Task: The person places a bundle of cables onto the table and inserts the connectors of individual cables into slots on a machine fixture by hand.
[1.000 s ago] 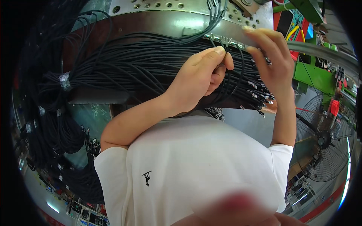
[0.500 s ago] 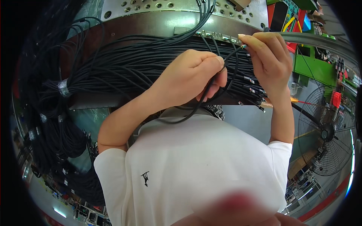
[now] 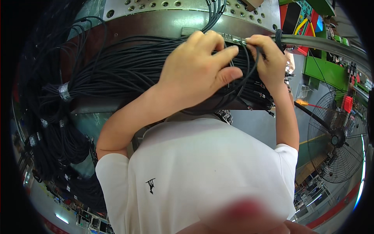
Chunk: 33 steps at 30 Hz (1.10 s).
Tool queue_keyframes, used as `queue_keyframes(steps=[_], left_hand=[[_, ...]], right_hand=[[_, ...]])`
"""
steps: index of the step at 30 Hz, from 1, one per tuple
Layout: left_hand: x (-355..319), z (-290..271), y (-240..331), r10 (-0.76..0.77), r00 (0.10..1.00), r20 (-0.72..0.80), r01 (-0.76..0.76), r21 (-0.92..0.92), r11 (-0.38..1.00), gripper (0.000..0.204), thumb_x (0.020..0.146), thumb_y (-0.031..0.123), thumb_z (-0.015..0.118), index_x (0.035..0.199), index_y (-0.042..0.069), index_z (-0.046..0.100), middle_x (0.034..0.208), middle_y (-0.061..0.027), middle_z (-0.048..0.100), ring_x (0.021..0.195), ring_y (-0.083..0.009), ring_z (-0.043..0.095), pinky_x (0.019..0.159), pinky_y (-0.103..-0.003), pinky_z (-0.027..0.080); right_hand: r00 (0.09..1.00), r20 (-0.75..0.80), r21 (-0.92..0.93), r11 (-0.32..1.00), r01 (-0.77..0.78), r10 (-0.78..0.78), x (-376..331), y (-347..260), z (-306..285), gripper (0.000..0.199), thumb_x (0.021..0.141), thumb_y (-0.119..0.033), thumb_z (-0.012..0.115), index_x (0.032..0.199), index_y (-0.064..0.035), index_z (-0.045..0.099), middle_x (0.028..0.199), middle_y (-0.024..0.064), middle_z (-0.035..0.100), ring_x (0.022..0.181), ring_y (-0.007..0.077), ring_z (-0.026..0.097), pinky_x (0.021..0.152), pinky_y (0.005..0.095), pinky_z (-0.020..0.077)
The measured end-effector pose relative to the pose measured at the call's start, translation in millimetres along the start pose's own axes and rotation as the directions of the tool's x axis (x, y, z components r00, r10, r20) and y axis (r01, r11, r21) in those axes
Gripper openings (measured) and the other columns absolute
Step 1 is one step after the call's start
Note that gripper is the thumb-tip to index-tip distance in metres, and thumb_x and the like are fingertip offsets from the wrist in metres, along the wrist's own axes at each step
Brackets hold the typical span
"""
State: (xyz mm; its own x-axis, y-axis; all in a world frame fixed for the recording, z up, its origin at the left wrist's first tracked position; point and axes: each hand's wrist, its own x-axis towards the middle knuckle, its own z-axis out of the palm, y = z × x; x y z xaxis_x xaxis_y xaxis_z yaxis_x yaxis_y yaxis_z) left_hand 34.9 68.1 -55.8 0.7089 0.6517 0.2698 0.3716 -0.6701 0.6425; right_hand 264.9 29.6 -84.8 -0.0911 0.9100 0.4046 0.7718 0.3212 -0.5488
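My right hand (image 3: pixel 269 58) pinches the end of a black cable (image 3: pixel 255 62) against the right part of a narrow slotted metal strip (image 3: pixel 230 37). The cable loops down from those fingertips over the bundle below. My left hand (image 3: pixel 198 66) hovers over the middle of the strip with its thumb and fingers apart, holding nothing, and it hides part of the strip and the cables there. Beneath both hands lies a thick bundle of black cables (image 3: pixel 128 70), their small connector ends gathered at the right. The held cable's tip is mostly covered by my fingers.
A perforated metal plate (image 3: pixel 156 7) lies beyond the strip. A metal rail (image 3: pixel 323 40) extends to the right. Coiled cables (image 3: pixel 70 144) hang at the left, bound with clear tape (image 3: pixel 64 91). A black fan (image 3: pixel 337 137) stands at the right, below a green metal frame (image 3: pixel 325 72).
My left hand has let go of the cable, opened and risen toward the strip. My right hand has moved slightly left and brought the cable end down to the strip.
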Motion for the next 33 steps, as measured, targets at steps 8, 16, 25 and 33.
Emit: queue_keyframes(steps=[8,16,25,33], left_hand=[[-9,-27,-7,-0.059,0.993,0.105,0.1,-0.449,0.888,0.034,0.1,0.029,0.05,0.109,0.004,0.07,0.096,-0.0082,0.059,0.083,-0.0173,0.056,0.073,-0.028,0.044],[69,-57,-110,-0.495,0.827,0.269,0.56,-0.485,0.672,0.042,0.1,0.031,0.051,0.122,-0.004,0.056,0.102,-0.012,0.068,0.093,-0.027,0.064,0.078,-0.041,0.052],[109,38,-108,-0.283,0.822,0.494,0.402,-0.856,-0.325,0.035,0.104,0.031,0.042,0.11,0.001,0.059,0.072,-0.0027,0.057,0.06,-0.0161,0.054,0.058,-0.033,0.048],[121,2,-98,-0.078,0.891,0.448,0.373,-0.817,-0.439,0.038,0.102,0.034,0.048,0.117,0.001,0.057,0.077,-0.0054,0.061,0.067,-0.0172,0.058,0.067,-0.033,0.051]], right_hand=[[0.985,0.099,0.018,0.99,0.142,-0.144,9,15,-3,0.026,0.071,0.014,0.063,0.092,-0.0016,0.064,0.091,0.0098,0.067,0.083,0.0256,0.066,0.071,0.0328,0.0528],[0.975,0.143,-0.04,0.983,0.178,-0.171,12,9,-3,0.027,0.066,0.014,0.063,0.088,-0.0013,0.062,0.088,0.0093,0.065,0.084,0.0282,0.063,0.073,0.0351,0.0518],[0.927,0.251,0.41,0.837,-0.362,0.278,119,49,3,0.032,0.094,-0.018,0.062,0.12,0.0011,0.06,0.096,0.0053,0.064,0.086,0.0118,0.059,0.08,0.0259,0.0473],[0.864,0.214,0.331,0.798,-0.503,0.456,178,69,30,0.034,0.091,-0.022,0.065,0.117,-0.0006,0.061,0.085,0.0056,0.064,0.073,0.0131,0.057,0.068,0.0273,0.0483]])
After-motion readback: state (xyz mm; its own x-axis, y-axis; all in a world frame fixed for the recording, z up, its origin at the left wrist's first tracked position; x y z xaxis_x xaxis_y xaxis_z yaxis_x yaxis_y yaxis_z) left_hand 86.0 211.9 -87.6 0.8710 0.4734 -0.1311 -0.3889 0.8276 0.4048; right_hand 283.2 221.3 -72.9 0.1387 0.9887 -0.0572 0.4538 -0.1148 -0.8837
